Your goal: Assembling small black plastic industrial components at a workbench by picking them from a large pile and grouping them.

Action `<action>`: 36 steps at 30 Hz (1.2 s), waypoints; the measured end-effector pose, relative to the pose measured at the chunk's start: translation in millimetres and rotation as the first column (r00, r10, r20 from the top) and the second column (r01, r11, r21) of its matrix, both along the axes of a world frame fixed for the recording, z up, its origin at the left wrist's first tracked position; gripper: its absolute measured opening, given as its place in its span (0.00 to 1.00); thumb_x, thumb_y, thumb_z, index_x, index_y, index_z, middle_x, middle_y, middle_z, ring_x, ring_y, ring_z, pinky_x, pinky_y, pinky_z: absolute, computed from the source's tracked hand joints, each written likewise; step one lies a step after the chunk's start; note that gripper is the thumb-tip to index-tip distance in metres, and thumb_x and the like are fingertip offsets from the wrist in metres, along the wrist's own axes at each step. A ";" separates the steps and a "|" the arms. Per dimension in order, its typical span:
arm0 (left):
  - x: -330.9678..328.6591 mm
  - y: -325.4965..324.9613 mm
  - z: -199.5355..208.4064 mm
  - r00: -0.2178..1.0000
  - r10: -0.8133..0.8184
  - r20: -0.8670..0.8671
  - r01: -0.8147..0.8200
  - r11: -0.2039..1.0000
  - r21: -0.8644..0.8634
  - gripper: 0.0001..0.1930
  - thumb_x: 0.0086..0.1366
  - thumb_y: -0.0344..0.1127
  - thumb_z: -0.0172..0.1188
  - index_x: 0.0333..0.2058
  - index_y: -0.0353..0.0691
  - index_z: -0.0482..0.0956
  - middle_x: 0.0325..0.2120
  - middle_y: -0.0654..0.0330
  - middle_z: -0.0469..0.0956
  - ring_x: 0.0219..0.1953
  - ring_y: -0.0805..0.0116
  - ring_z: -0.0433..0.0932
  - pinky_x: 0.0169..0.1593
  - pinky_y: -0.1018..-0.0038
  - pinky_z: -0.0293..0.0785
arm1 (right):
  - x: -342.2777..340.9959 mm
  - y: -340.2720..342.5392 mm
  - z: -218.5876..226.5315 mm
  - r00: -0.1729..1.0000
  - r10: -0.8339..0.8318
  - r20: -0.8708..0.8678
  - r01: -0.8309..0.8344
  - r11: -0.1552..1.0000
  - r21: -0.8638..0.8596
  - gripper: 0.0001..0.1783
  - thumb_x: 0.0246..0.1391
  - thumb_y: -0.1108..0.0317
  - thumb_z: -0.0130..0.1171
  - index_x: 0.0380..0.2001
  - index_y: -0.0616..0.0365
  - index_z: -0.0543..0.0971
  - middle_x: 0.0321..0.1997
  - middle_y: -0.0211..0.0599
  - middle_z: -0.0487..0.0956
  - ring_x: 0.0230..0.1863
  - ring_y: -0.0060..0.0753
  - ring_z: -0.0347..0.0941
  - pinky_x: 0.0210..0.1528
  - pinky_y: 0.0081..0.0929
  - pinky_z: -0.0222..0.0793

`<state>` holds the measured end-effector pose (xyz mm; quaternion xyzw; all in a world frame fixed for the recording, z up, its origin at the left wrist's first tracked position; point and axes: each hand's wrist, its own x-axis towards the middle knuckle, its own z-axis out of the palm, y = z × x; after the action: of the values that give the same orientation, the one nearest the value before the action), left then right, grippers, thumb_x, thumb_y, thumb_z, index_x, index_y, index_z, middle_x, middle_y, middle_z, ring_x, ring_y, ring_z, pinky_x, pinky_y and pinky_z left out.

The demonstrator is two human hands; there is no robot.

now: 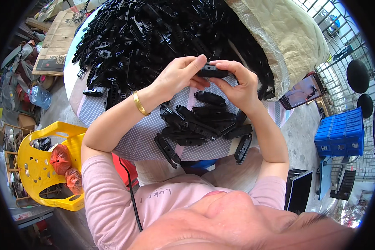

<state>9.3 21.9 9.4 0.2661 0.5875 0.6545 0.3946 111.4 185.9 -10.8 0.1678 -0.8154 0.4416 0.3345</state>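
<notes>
Between my two hands, above the table, is a small black plastic part (213, 71), long and rounded with small details along its side. My left hand (182, 74), below a gold bangle, pinches its left end with the thumb on top. My right hand (239, 82) closes thumb and fingers around the right end. Just below lies a loose group of similar black plastic parts (204, 121) on the dotted tablecloth (129, 141). Beyond my hands spreads a large heap of black plastic pieces (141, 33).
A pale sack (296, 41) lies open at the far right, black pieces spilling from its mouth. Beside it leans a phone (303, 91). A yellow chair (37, 166) with red plastic bags (61, 159) stands left; a blue crate (339, 133) stands right. Cardboard (56, 41) sits far left.
</notes>
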 end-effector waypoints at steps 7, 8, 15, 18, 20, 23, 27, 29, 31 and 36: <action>0.9 -7.3 1.8 0.814 -0.048 -0.579 0.004 0.997 -0.077 0.21 0.60 0.37 0.62 0.47 0.28 0.72 0.32 0.55 0.79 0.31 0.76 0.80 0.35 0.82 0.77 | 3.4 -5.3 -1.2 0.987 -0.128 -0.096 0.141 0.980 0.142 0.19 0.38 0.78 0.69 0.37 0.61 0.76 0.45 0.46 0.78 0.43 0.37 0.77 0.43 0.27 0.73; 1.9 -6.9 2.1 0.805 -0.031 -0.592 -0.015 0.997 -0.074 0.23 0.58 0.37 0.64 0.47 0.28 0.72 0.31 0.56 0.80 0.31 0.77 0.79 0.35 0.83 0.76 | 3.7 -4.5 -2.8 0.986 -0.141 -0.085 0.153 0.975 0.162 0.20 0.37 0.77 0.69 0.37 0.61 0.76 0.46 0.45 0.77 0.43 0.37 0.76 0.43 0.27 0.73; 2.5 -7.0 -0.2 0.758 0.040 -0.650 -0.036 0.999 0.021 0.23 0.50 0.37 0.70 0.43 0.31 0.78 0.27 0.58 0.81 0.26 0.78 0.76 0.32 0.81 0.75 | 3.9 6.7 12.8 0.973 -0.061 0.224 0.035 0.992 0.121 0.28 0.39 0.69 0.67 0.47 0.60 0.74 0.43 0.38 0.76 0.41 0.30 0.73 0.44 0.24 0.69; 1.2 -8.2 -0.2 0.759 0.026 -0.650 -0.034 0.999 0.001 0.20 0.50 0.32 0.70 0.42 0.33 0.79 0.29 0.59 0.81 0.28 0.79 0.76 0.34 0.82 0.75 | 6.6 2.4 13.4 0.957 -0.069 0.283 0.026 0.988 0.153 0.28 0.39 0.69 0.67 0.48 0.62 0.73 0.41 0.38 0.77 0.40 0.28 0.73 0.43 0.23 0.70; 3.8 -8.3 2.1 0.755 -0.006 -0.656 -0.033 0.998 -0.047 0.19 0.51 0.29 0.69 0.43 0.32 0.78 0.30 0.60 0.81 0.31 0.80 0.76 0.36 0.83 0.75 | 7.7 2.0 12.8 0.956 -0.097 0.277 0.050 0.984 0.172 0.28 0.39 0.69 0.68 0.47 0.62 0.74 0.40 0.38 0.77 0.39 0.28 0.73 0.42 0.23 0.70; 7.0 -6.4 2.4 0.708 -0.008 -0.706 -0.045 0.997 -0.056 0.18 0.51 0.29 0.69 0.42 0.33 0.79 0.29 0.60 0.81 0.31 0.80 0.77 0.37 0.83 0.75 | 10.5 2.5 14.7 0.950 -0.135 0.283 0.078 0.976 0.203 0.27 0.38 0.69 0.69 0.45 0.62 0.75 0.36 0.37 0.78 0.35 0.28 0.75 0.39 0.23 0.71; 6.9 -8.0 2.3 0.669 -0.014 -0.743 -0.003 1.000 -0.021 0.17 0.51 0.30 0.69 0.41 0.33 0.79 0.27 0.60 0.80 0.29 0.81 0.76 0.34 0.83 0.75 | 13.5 -0.4 14.8 0.958 -0.190 0.215 0.138 0.962 0.234 0.22 0.38 0.71 0.69 0.40 0.63 0.77 0.33 0.40 0.79 0.31 0.28 0.76 0.35 0.21 0.72; 6.6 -8.1 0.8 0.647 -0.016 -0.763 0.001 1.000 -0.020 0.17 0.51 0.31 0.69 0.41 0.33 0.79 0.27 0.60 0.80 0.28 0.81 0.76 0.33 0.83 0.75 | 14.5 -1.7 13.7 0.956 -0.211 0.204 0.160 0.957 0.241 0.20 0.39 0.72 0.69 0.39 0.64 0.78 0.33 0.41 0.79 0.31 0.29 0.77 0.35 0.21 0.72; 7.3 -7.6 1.6 0.555 0.036 -0.831 0.010 0.999 0.050 0.17 0.52 0.31 0.68 0.41 0.34 0.78 0.26 0.60 0.80 0.26 0.80 0.77 0.30 0.84 0.75 | 14.4 -2.0 9.3 0.965 -0.242 0.099 0.208 0.940 0.270 0.18 0.39 0.74 0.68 0.37 0.65 0.79 0.34 0.39 0.80 0.31 0.26 0.77 0.34 0.19 0.72; 16.4 -9.3 9.0 0.686 -0.196 -0.701 0.163 0.980 -0.114 0.19 0.52 0.29 0.67 0.44 0.36 0.78 0.32 0.53 0.80 0.34 0.69 0.80 0.39 0.76 0.76 | 14.9 37.6 33.0 0.891 0.030 0.454 0.098 0.962 -0.255 0.15 0.49 0.69 0.62 0.41 0.63 0.78 0.35 0.31 0.80 0.28 0.16 0.73 0.31 0.14 0.69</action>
<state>25.7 12.6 18.4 0.5447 0.6785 0.4477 0.2062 126.2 223.4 22.2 -0.0016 -0.8056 0.5698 0.1625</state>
